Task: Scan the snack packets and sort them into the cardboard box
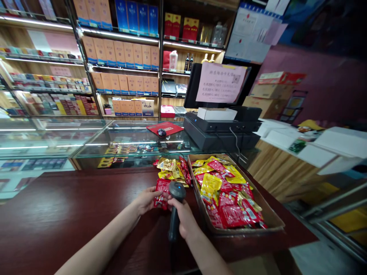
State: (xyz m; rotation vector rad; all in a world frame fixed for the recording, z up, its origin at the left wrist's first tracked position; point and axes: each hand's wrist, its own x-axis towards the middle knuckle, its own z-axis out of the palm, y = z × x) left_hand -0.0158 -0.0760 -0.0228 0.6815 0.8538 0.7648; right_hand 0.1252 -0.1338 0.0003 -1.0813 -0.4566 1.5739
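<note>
Here, the dark red counter (pixel 65 214) carries at its right side an open box (pixel 276 221) full of red and yellow packets (pixel 210 185), and just beside the box, on its left, there is a small pile (pixel 169 168) of similar packets. In front of this pile, the right hand (pixel 183 215) is closed around a black scanner (pixel 173 225), which it holds with the head up. The left hand (pixel 146 200) holds one red packet (pixel 162 189) between its fingers, close to the scanner and above the counter.
</note>
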